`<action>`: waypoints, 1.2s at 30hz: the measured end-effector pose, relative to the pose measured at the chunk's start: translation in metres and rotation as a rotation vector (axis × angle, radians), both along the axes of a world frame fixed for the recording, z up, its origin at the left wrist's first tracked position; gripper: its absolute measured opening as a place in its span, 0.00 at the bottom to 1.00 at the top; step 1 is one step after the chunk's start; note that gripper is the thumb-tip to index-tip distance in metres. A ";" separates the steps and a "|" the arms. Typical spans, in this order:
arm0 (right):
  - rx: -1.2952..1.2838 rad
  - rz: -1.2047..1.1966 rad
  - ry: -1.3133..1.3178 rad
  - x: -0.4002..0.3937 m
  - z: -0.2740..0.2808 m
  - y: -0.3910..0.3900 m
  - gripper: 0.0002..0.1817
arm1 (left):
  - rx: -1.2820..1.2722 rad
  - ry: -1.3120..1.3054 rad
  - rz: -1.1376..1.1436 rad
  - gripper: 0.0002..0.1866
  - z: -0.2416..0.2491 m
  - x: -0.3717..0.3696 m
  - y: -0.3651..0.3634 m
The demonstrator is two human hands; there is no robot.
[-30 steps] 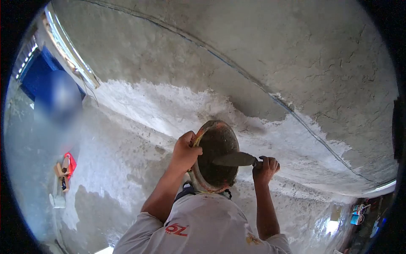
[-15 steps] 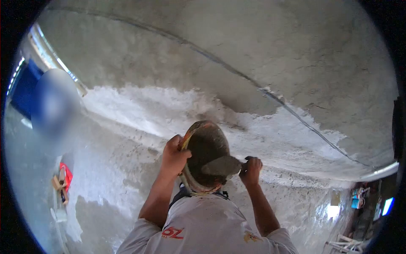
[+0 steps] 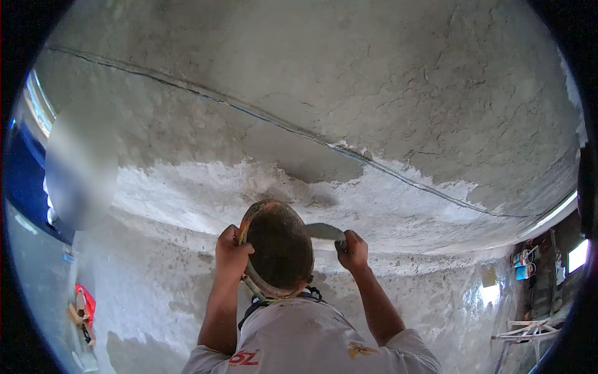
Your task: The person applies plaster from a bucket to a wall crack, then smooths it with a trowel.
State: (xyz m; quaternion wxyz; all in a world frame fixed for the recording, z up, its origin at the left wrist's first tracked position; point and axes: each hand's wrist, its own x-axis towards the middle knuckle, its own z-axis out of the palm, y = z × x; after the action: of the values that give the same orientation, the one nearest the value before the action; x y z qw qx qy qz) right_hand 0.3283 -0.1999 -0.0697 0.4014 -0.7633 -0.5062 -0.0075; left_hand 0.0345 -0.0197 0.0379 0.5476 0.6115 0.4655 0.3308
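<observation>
My left hand [image 3: 232, 254] is closed round the left rim of a round, mortar-stained bucket [image 3: 278, 249], which is tilted so that its dark inside shows. Closed on the handle of a trowel [image 3: 325, 231], my right hand [image 3: 353, 250] is just right of the bucket. The trowel's grey blade points left, its tip at the bucket's upper right rim. Beyond them is a wall [image 3: 374, 81] with grey plaster above a rough whitish band [image 3: 205, 187]. A thin line [image 3: 274, 121] runs slantwise across the plaster.
On the left lie a red item [image 3: 87, 305] and some brown pieces [image 3: 78, 315]. A blurred shape stands by a dark blue area at the far left. Blue and white items [image 3: 524, 265] and a pale wooden frame [image 3: 529, 331] are on the right.
The trowel blade, earlier over the bucket's mouth with mortar on it, is now at the rim, flatter and thinner in view. Bucket and both hands appear slightly further left; the view has shifted.
</observation>
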 end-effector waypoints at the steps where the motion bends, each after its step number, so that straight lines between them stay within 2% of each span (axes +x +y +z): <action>1: -0.058 -0.058 -0.030 0.002 0.005 0.005 0.07 | 0.049 0.060 0.004 0.15 0.003 0.000 -0.002; 4: -0.111 -0.147 -0.016 0.012 0.012 0.018 0.09 | 0.107 0.099 0.000 0.15 -0.012 -0.002 0.000; 6: -0.122 -0.105 0.125 0.018 0.019 0.023 0.11 | 0.112 0.078 -0.008 0.15 -0.021 -0.003 0.002; 10: -0.126 -0.080 0.215 0.030 0.015 0.037 0.13 | 0.057 0.028 -0.008 0.16 -0.020 -0.003 -0.003; 12: -0.087 0.051 0.463 0.036 0.014 0.046 0.15 | 0.063 0.024 -0.009 0.16 -0.023 -0.004 -0.001; 14: -0.119 0.076 0.448 0.042 0.016 0.054 0.15 | 0.093 -0.040 -0.023 0.15 -0.027 -0.005 -0.001; 16: -0.047 0.184 0.613 0.039 0.020 0.060 0.14 | 0.078 -0.081 -0.020 0.15 -0.028 -0.007 -0.003; 18: -0.089 0.149 0.581 0.040 0.022 0.067 0.14 | 0.082 0.006 0.005 0.15 -0.027 -0.007 -0.002; 21: -0.044 0.197 0.763 0.033 0.035 0.074 0.14 | 0.149 0.020 0.002 0.15 -0.017 -0.010 -0.005; 25: -0.043 0.171 0.763 0.031 0.036 0.082 0.14 | 0.144 0.052 0.024 0.14 -0.019 -0.014 -0.004; 27: -0.028 0.139 0.784 0.032 0.035 0.085 0.15 | 0.055 -0.023 0.038 0.15 -0.021 -0.016 -0.005; 31: -0.003 0.172 0.761 0.040 0.032 0.092 0.14 | 0.121 -0.024 0.036 0.15 -0.029 -0.020 -0.003; 33: 0.029 0.225 0.839 0.043 0.034 0.093 0.14 | 0.142 0.101 0.064 0.16 -0.024 -0.022 -0.004; 36: 0.005 0.201 0.823 0.047 0.032 0.096 0.14 | 0.180 0.060 0.045 0.16 -0.018 -0.023 -0.008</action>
State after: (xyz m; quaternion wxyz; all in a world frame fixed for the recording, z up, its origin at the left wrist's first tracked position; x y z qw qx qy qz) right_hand 0.3754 -0.1043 -0.0382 0.5705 -0.6485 -0.3757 0.3359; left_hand 0.0120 -0.0273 0.0196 0.4686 0.6572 0.4638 0.3652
